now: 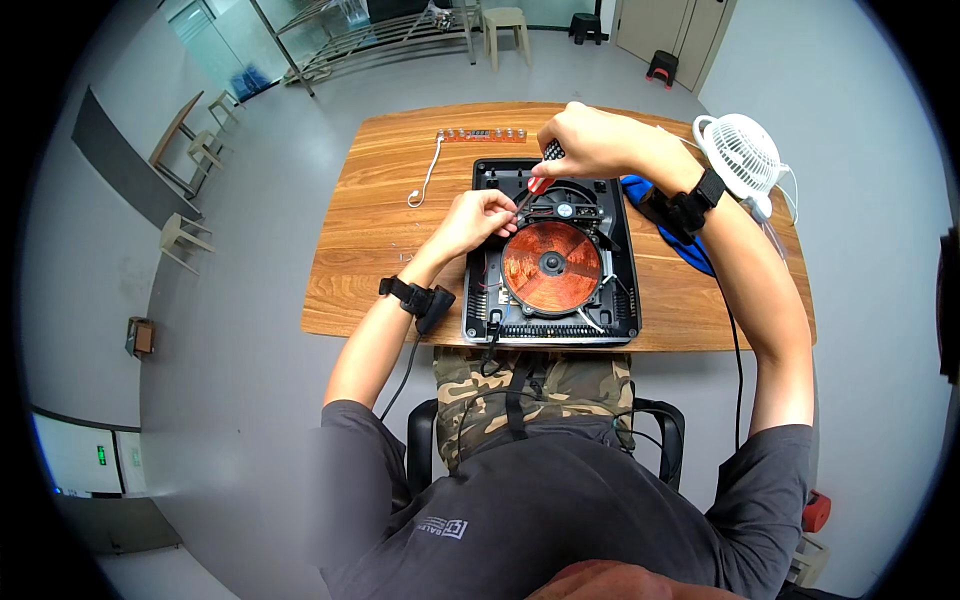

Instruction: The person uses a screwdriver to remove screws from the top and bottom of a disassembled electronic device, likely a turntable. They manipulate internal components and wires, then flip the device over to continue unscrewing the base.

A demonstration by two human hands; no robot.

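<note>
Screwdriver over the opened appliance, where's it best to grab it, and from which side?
Probably take the screwdriver by its red-and-black handle, from above and the far right, as the right hand does. The handle is the thicker, raised end. The thin shaft slants down leftward into the appliance, ending near the left hand.

I'm getting bright, fairly even light, its source beyond my view, with streaky sheen on the copper coil [552, 292]. The tabletop [345, 265] edges bow, corners blacken at 2, 4, 8 and 10 o'clock, and a smeared patch blurs the sleeve [362, 465] at 7 o'clock.
</note>
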